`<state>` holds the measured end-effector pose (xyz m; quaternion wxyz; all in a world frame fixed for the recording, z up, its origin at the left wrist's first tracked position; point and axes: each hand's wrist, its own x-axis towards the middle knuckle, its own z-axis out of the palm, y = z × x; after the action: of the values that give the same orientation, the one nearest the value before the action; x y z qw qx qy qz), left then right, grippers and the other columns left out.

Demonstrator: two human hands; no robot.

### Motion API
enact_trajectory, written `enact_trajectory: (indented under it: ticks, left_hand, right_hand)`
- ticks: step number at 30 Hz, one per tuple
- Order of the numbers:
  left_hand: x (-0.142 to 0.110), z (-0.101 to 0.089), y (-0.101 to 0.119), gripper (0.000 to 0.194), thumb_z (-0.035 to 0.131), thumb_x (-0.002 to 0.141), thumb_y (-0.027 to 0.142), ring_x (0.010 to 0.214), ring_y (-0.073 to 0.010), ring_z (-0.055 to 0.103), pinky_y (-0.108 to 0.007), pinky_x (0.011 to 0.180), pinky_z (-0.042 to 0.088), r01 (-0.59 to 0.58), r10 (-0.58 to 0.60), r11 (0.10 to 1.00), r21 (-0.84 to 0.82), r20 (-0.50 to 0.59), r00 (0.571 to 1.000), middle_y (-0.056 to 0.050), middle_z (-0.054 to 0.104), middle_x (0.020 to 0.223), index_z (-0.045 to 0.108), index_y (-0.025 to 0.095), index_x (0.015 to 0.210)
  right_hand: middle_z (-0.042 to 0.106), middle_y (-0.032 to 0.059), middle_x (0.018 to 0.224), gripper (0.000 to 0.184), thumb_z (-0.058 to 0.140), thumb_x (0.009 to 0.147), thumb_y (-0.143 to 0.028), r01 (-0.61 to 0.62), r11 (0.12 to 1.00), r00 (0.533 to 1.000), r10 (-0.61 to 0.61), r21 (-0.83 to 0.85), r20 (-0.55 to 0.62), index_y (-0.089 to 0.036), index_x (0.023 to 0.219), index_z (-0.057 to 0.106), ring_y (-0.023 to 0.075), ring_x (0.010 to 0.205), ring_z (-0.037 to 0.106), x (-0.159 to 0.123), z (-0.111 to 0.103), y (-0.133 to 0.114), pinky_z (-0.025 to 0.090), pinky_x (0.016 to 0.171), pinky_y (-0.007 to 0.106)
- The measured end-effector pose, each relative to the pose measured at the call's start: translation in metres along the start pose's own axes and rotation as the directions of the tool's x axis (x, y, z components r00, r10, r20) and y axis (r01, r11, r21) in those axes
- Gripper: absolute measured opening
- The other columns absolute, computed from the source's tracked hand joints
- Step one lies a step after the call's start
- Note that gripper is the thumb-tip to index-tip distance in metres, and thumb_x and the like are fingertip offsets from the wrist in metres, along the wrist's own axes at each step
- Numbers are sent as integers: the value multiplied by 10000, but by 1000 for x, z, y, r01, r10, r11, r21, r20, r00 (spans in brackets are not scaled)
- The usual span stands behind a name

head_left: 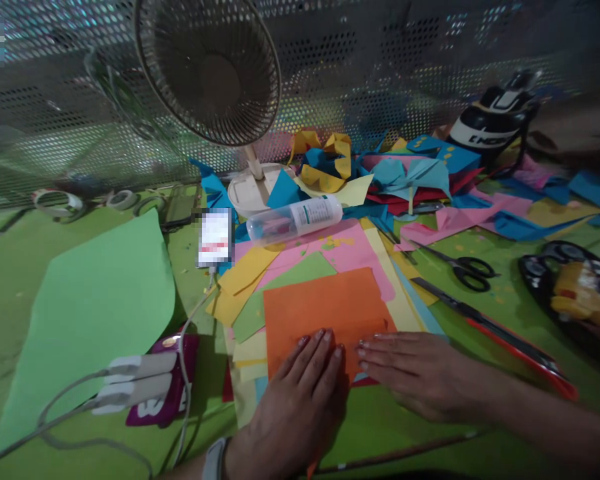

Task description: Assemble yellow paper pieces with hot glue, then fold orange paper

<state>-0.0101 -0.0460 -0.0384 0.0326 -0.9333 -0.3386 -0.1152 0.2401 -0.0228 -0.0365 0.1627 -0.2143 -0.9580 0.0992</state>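
An orange sheet of paper [325,300] lies on a stack of coloured papers, its near edge partly hidden under my hands. My left hand [305,380] rests flat on its lower middle, fingers stretched forward and side by side. From the right, my right hand [415,370] lays its outstretched fingers on the sheet's lower right edge. Neither hand grasps anything. Beneath the orange sheet, pink [350,247], yellow and green papers stick out. A clear bottle [295,219] with a white label lies just beyond the stack.
A fan [215,73] stands behind. To the right are black scissors [473,272], a red-handled cutter knife [510,343] and a dark tray [580,300]. A green sheet [110,293], a purple power strip [185,380] with cables and a phone [215,237] lie left. Paper scraps are heaped behind.
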Motion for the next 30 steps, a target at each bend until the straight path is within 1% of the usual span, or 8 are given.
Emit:
enact_trajectory:
  ticks: [5, 13, 18, 20, 23, 26, 28, 30]
  left_hand:
    - [0, 0, 1, 375, 486, 886, 203, 1261, -261, 464, -411, 1028, 441, 8, -8, 1000, -3, 0, 1000, -129, 569, 1297, 544, 91, 1240]
    - [-1, 0, 1, 365, 468, 899, 220, 1294, -250, 423, -412, 1054, 403, 22, -22, 1000, -22, 17, 1000, -124, 536, 1335, 543, 109, 1239]
    - [-3, 1, 0, 409, 447, 906, 237, 1288, -231, 432, -398, 1063, 376, 70, -67, 996, -63, 42, 997, -130, 506, 1363, 496, 107, 1290]
    - [-4, 0, -2, 475, 442, 915, 294, 1285, -224, 434, -382, 1063, 368, 87, -82, 993, -74, 73, 994, -126, 479, 1388, 430, 97, 1347]
    - [-5, -5, -5, 606, 443, 909, 438, 1302, -233, 407, -381, 1064, 350, 68, -58, 995, -71, 133, 989, -127, 403, 1443, 345, 103, 1404]
    - [-5, -12, -5, 672, 450, 890, 504, 1326, -247, 366, -390, 1064, 336, 41, -31, 997, -59, 156, 987, -138, 333, 1479, 326, 100, 1413]
    - [-4, -16, -5, 696, 448, 887, 520, 1326, -251, 365, -396, 1060, 333, 35, -26, 998, -57, 157, 987, -145, 324, 1482, 316, 88, 1416]
    - [-4, -19, -5, 721, 433, 883, 549, 1314, -256, 380, -400, 1056, 334, 34, -24, 997, -65, 156, 987, -151, 339, 1474, 315, 75, 1413]
  right_hand:
    - [656, 68, 1193, 373, 466, 836, -120, 1, 1000, 1000, -2, -30, -15, -135, 1177, 615, 181, 1094, 609, 1, -1, 0, 499, 950, 329]
    - [650, 80, 1202, 383, 477, 844, -136, -33, 999, 999, 34, 22, -30, -142, 1209, 596, 166, 1117, 594, -2, 4, 0, 468, 982, 311]
    - [645, 93, 1206, 384, 491, 846, -161, -41, 998, 999, 42, 52, -14, -144, 1215, 595, 170, 1113, 597, -1, 2, 0, 465, 981, 324]
    - [654, 89, 1192, 369, 482, 851, -167, -47, 997, 999, 48, 56, -17, -150, 1198, 606, 168, 1099, 605, 0, 2, 0, 465, 975, 320]
    - [673, 80, 1160, 330, 474, 861, -176, -59, 996, 997, 63, 73, -55, -161, 1151, 631, 159, 1068, 621, 2, 2, 0, 477, 949, 306]
    - [689, 73, 1124, 298, 486, 860, -178, -82, 993, 992, 89, 84, -88, -163, 1114, 641, 158, 1023, 638, 4, 3, -1, 508, 891, 298]
    - [700, 70, 1093, 282, 491, 859, -173, -92, 992, 989, 100, 82, -110, -160, 1096, 644, 160, 982, 650, 7, 4, -1, 524, 849, 293]
    - [705, 73, 1070, 270, 482, 869, -174, -97, 993, 982, 106, 62, -156, -154, 1081, 647, 163, 958, 652, 10, 4, -3, 523, 845, 301]
